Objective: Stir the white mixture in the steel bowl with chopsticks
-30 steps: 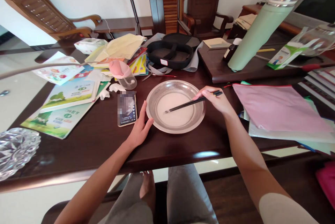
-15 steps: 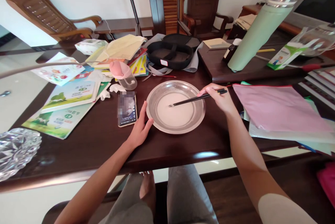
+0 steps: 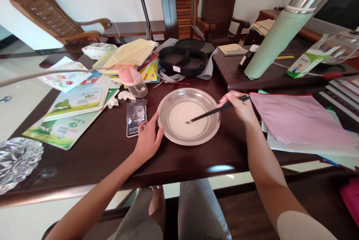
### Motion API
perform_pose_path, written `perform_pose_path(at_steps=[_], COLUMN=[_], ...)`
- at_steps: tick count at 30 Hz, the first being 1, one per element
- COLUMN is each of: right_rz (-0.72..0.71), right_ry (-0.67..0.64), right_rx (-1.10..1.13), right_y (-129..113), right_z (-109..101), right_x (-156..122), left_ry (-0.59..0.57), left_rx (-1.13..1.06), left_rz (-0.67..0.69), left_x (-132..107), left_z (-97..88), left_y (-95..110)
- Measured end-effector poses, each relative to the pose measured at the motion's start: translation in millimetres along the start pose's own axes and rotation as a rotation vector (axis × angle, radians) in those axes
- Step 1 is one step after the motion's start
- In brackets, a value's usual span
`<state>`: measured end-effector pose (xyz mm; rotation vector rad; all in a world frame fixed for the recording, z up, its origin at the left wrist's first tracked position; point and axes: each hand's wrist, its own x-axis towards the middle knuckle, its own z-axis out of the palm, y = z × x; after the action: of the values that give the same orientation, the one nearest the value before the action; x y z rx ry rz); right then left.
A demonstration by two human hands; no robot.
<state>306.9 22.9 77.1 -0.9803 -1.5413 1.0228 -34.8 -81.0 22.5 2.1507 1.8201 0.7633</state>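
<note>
A round metal bowl (image 3: 207,131) stands on the dark wooden table, with a whitish liquid (image 3: 183,114) in its bottom. In my right hand (image 3: 238,106) is a pair of black chopsticks (image 3: 210,113), slanting down to the left, their pale tips at the liquid. My left hand (image 3: 148,137) lies with fingers apart at the bowl's left side, its fingertips by the rim. Its outer fingers reach over the lower right corner of a phone (image 3: 137,114), whose screen is lit; whether they touch the screen I cannot tell.
A pink-lidded cup (image 3: 133,81) and crumpled tissues (image 3: 113,101) sit behind the phone. Workbooks (image 3: 67,120) lie left, beside a crystal dish (image 3: 19,161). Behind the bowl is an open black case (image 3: 182,58). A pink pouch (image 3: 297,118) and a green thermos (image 3: 280,42) are on the right.
My left hand has shifted left, and its fingers have spread onto the phone's corner. My right hand and the chopsticks have moved slightly to the right and down.
</note>
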Motion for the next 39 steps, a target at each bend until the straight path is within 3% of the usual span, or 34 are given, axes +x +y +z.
perform_pose_path(at_steps=[6,11,15,19,23,29,33,35,39], right_rz=[0.004,-0.001,-0.013,-0.009,0.025,-0.027,-0.04,-0.014,0.009], right_ry=[-0.039,-0.032,-0.062,-0.053,0.063,-0.117,0.096,0.127,-0.083], right_rx=[-0.02,-0.024,-0.041,-0.035,0.023,-0.043,-0.021,0.051,0.057], right_y=[0,2,3,3,8,3,6,11,11], right_z=[0,-1,0,-3,-7,4,-3,-6,0], right_x=[0,-1,-2,-1,0,-1,2,2,1], left_ry=[0.029,-0.03,-0.081,0.016,0.054,0.098,0.11,0.123,0.131], left_rx=[0.147,0.163,0.107,0.117,-0.089,-0.217,-0.224,-0.227,-0.234], left_rz=[-0.031,-0.056,-0.002,0.029,0.007,0.021,0.054,0.071,0.078], left_x=[3,10,18,16,8,-2,-3,-3,-2], left_z=[-9.6,-15.6,-16.7,-9.8,3.6,18.7,21.9,22.8,24.2], left_y=[5,0,-4,4,13,6,0,-2,-4])
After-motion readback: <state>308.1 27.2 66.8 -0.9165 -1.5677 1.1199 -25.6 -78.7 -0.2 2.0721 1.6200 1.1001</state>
